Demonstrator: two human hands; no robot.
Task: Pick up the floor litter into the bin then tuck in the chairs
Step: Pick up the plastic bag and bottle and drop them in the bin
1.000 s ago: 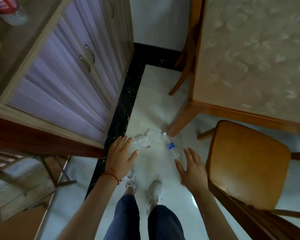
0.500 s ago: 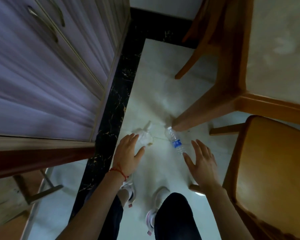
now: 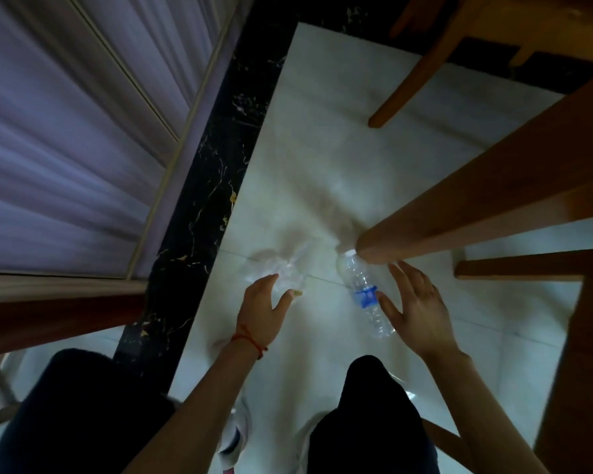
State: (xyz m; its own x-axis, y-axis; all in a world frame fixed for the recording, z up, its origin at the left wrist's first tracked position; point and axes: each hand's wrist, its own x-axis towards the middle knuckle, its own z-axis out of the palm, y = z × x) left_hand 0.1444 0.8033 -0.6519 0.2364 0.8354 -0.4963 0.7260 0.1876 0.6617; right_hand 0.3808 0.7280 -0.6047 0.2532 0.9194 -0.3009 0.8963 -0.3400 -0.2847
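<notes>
Two hands reach down toward the floor, both spread with fingers apart and gripping nothing. The left hand (image 3: 264,311), with a red string (image 3: 249,340) around its wrist, hangs over the near edge of a crumpled clear plastic wrapper (image 3: 278,270); whether the fingertips touch it cannot be told. The right hand (image 3: 415,307) is cupped beside a plastic bottle (image 3: 365,292), its thumb just at the bottle's blue label, though contact is unclear. The bottle is transparent, ribbed, apparently empty, and lies on its side with its white cap end just beside the foot of a wooden table leg (image 3: 459,213). The wrapper lies to the left of the bottle, pale and blurred against the tile. Both pieces rest on a glossy whitish tiled floor (image 3: 322,159) bordered on the left by a strip of black marble-patterned tile (image 3: 213,172). Beyond that strip stands a cabinet (image 3: 76,131) with pale purple fronts and light wood trim. A chair leg (image 3: 411,77) slants in at upper right, and more brown wood runs down the right edge. Dark-trousered knees and pale shoes show at the bottom.
</notes>
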